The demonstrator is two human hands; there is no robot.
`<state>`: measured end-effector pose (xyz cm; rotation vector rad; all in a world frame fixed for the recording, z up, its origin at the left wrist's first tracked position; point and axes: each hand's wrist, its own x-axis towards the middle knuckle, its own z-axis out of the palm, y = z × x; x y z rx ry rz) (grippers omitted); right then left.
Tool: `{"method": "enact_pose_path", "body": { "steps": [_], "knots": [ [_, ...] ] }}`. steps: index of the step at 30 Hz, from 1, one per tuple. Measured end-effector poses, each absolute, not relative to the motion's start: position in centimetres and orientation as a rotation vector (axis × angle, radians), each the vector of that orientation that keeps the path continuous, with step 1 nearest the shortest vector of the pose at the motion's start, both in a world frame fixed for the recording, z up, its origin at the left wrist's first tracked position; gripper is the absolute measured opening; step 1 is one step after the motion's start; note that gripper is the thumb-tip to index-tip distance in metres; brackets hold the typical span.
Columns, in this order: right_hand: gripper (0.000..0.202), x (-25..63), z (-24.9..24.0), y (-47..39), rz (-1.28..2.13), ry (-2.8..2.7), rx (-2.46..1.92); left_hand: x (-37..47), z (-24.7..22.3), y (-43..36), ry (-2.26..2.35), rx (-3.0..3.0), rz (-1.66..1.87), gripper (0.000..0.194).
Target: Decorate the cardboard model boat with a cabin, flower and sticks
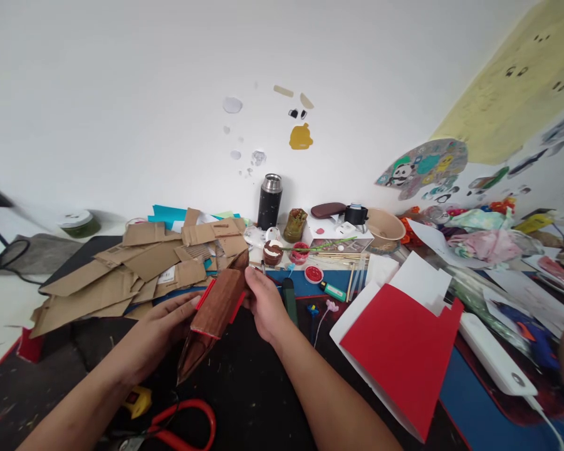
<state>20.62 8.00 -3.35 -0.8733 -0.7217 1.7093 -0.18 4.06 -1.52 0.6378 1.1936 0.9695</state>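
Boat: brown boat (219, 304) w/ red strips along the sides, btwn the two hands, tilted, far end up by the R thumb, pointed near end down past the L fingers.
L hand: L hand (173, 319) grips boat's left side, fingertips at red strip; grip underneath hidden.
R hand: R hand (267, 304) pinches boat's right side twd far end, thumb on top, other fingers mostly hidden.
Below L hand: yellow tool (138, 401) & red-handled scissors (207, 418), on black mat (256, 394) under both hands.
Beyond L hand: heap of cardboard (160, 263), pieces overlapping.
Beyond R hand: brown pot (273, 252), red paint (314, 274), green tube (333, 291); black flask (269, 203) upright, farther back.
Right of R hand: pink flower (331, 305) near; red card (399, 351) next, partly over white paper; white bar (493, 354) w/ cable past that.
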Motion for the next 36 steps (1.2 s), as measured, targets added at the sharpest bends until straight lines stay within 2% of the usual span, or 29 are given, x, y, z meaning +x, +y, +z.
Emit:
{"method": "enact_pose_path", "body": {
  "steps": [4, 13, 17, 24, 30, 36],
  "knots": [
    [0.071, 20.7, -3.7, 8.3, 1.662, -0.630, -0.881, -0.4, -1.7, 4.1, 1.103, 0.588, 0.991, 0.052],
    [0.076, 20.4, -4.3, 8.6, 1.628, -0.533, -0.891, -0.1, 0.0, 3.3, 1.116, 0.657, 0.922, 0.076],
    [0.080, 20.3, -4.0, 8.3, 1.598, -0.574, -0.883, -0.6, 0.5, 3.7, 1.198, 0.621, 0.985, 0.069],
    [0.073, 20.1, -3.3, 7.7, 1.570, -0.687, -0.833, -2.0, 1.8, 4.7, 1.230, 0.578, 1.136, 0.067],
    [0.070, 20.3, -3.1, 7.7, 1.496, -0.742, -0.857, -3.9, 3.4, 4.3, 1.324, 0.555, 1.046, 0.068],
    [0.061, 20.4, -3.2, 7.7, 1.414, -0.819, -0.940, -5.3, 3.1, 4.5, 1.342, 0.532, 1.091, 0.057]
  ]
}}
